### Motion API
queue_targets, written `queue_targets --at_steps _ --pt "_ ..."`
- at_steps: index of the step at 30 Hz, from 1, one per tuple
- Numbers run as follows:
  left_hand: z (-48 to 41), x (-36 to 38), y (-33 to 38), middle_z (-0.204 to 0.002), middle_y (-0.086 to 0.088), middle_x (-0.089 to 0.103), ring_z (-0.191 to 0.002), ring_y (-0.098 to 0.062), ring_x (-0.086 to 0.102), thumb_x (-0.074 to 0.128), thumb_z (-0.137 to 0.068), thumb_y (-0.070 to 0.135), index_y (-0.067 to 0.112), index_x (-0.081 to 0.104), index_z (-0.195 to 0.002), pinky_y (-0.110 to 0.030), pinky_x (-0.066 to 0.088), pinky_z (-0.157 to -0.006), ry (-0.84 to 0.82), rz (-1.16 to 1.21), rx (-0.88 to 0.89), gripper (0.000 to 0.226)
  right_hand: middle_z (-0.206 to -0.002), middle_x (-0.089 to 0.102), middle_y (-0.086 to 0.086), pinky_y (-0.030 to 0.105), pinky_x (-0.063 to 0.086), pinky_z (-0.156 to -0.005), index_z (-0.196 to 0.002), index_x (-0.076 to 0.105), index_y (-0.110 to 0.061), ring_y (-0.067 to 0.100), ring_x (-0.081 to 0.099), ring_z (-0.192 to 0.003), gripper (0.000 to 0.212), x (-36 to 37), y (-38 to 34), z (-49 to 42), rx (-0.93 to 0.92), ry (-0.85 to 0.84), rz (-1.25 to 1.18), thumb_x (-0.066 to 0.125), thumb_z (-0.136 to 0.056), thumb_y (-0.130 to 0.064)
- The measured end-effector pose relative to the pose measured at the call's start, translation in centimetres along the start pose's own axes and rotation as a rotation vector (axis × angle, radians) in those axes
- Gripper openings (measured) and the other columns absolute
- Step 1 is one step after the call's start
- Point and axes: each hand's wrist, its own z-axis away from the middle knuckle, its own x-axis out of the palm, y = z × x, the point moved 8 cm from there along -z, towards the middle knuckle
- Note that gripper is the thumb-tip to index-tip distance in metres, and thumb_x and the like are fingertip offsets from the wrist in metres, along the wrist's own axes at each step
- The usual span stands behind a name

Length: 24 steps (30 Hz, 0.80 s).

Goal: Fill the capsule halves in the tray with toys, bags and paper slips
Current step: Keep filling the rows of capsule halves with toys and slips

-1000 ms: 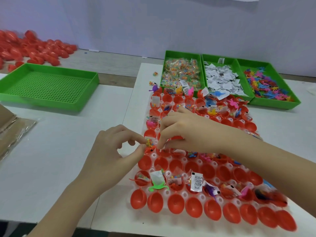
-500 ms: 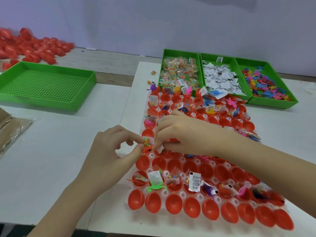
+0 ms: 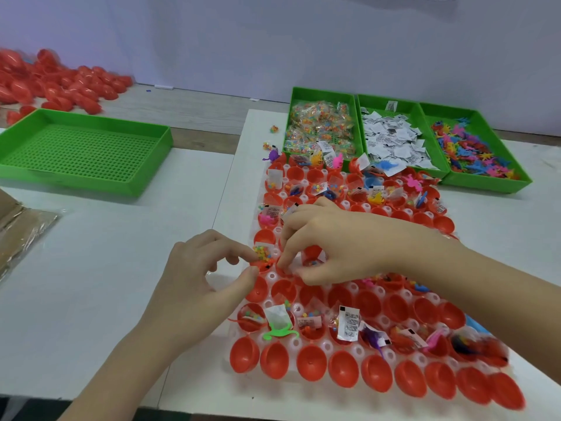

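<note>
A white tray (image 3: 358, 350) holds rows of red capsule halves (image 3: 311, 363); several contain toys, bead bags and paper slips, while the front row is bare. My left hand (image 3: 206, 278) pinches a small bead bag (image 3: 263, 253) between index finger and thumb over a capsule half in the tray's left column. My right hand (image 3: 334, 244) reaches across the tray, its fingers curled down, with the tips just right of that bag. What its fingers hold is hidden. A green lizard toy (image 3: 279, 332) lies across a half near the front.
Three green bins stand behind the tray: bead bags (image 3: 289, 123), paper slips (image 3: 403, 106) and coloured toys (image 3: 485, 185). An unfilled green bin (image 3: 85, 150) sits at the left, loose red capsule halves (image 3: 60, 86) lie behind it, and cardboard in plastic (image 3: 18, 226) is at the far left.
Both hands stay at the same capsule half with the bead bag. The fingers have shifted only slightly, and the view has tilted a little.
</note>
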Motion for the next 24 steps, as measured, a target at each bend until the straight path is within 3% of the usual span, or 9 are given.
queue_targets --at_steps 4,8,12,14,17,24 --pt "0.1 0.4 0.0 -0.088 0.02 0.058 -0.081 -0.007 0.048 0.054 -0.068 0.056 0.046 0.067 -0.075 -0.007 0.032 -0.074 -0.006 0.018 -0.008 0.018 -0.096 0.052 -0.017 0.027 0.025 -0.094 -0.113 0.066 -0.034 -0.002 0.045 -0.094 0.022 -0.1 0.4 0.0 0.022 0.022 -0.057 0.061 -0.092 -0.034" --pt "0.5 0.7 -0.3 -0.087 0.018 0.059 -0.08 -0.008 0.047 0.054 -0.067 0.056 0.044 0.068 -0.076 -0.009 0.033 -0.072 0.008 0.067 -0.034 0.02 -0.108 0.055 -0.013 0.024 0.02 -0.096 -0.118 0.061 -0.036 -0.001 0.046 -0.103 0.031 -1.1 1.0 0.9 0.079 0.147 -0.081 0.061 -0.088 -0.045" --pt "0.7 0.7 -0.4 -0.087 0.021 0.058 -0.08 -0.009 0.048 0.053 -0.067 0.057 0.044 0.068 -0.083 -0.012 0.035 -0.071 0.02 0.079 -0.05 0.025 -0.092 0.056 -0.01 0.032 0.028 -0.087 -0.088 0.067 -0.032 0.006 0.048 -0.089 0.016 -2.1 1.9 2.0 0.175 0.304 -0.019 0.064 -0.084 -0.046" --pt "0.7 0.7 -0.4 -0.087 0.022 0.058 -0.08 -0.009 0.048 0.053 -0.067 0.057 0.046 0.066 -0.09 -0.013 0.035 -0.071 0.022 0.084 -0.056 0.029 -0.088 0.054 -0.008 0.033 0.027 -0.083 -0.072 0.063 -0.03 0.008 0.045 -0.084 0.02 -1.9 2.3 2.4 0.236 0.323 0.028 0.061 -0.082 -0.047" --pt "0.7 0.6 -0.5 -0.086 0.022 0.057 -0.079 -0.009 0.047 0.052 -0.067 0.057 0.046 0.065 -0.092 -0.017 0.035 -0.072 0.027 0.096 -0.059 0.03 -0.091 0.052 -0.009 0.03 0.022 -0.082 -0.069 0.059 -0.032 0.003 0.039 -0.087 0.022 -0.8 2.2 2.3 0.268 0.286 0.046 0.058 -0.083 -0.048" --pt "0.6 0.9 -0.2 -0.086 0.023 0.058 -0.08 -0.008 0.048 0.053 -0.068 0.055 0.045 0.067 -0.088 -0.019 0.036 -0.071 0.025 0.101 -0.047 0.027 -0.087 0.051 -0.007 0.028 0.017 -0.076 -0.065 0.06 -0.032 0.012 0.045 -0.09 0.02 -0.3 2.0 1.9 0.318 0.357 -0.028 0.063 -0.08 -0.045"
